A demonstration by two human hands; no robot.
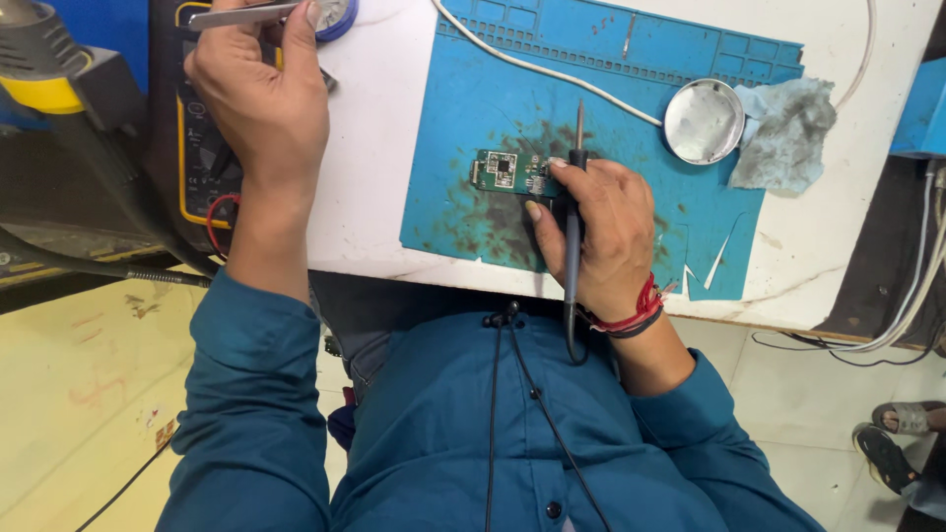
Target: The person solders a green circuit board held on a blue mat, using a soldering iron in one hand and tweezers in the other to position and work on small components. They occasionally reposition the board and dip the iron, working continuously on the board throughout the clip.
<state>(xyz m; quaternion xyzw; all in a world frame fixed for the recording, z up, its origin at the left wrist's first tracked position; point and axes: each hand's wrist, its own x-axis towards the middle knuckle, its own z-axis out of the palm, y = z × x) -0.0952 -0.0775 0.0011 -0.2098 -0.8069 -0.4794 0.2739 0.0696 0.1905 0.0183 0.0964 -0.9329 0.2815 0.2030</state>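
Holding: our right hand (603, 232) has its fingers closed around a soldering iron (574, 207), tip pointing away from us.
Board: a small green circuit board (510, 173) lies on the blue mat (631, 89), touching our right fingertips.
Left hand (258, 94): fingers pinched shut on metal tweezers (241, 14), over the yellow-edged multimeter (197, 148).
Container: a round metal tin (703, 121), contents unclear, beside a grey cloth (788, 133).

Teal long-sleeve shirt (443, 433) w/ buttons; red+black wrist bands (631, 320).
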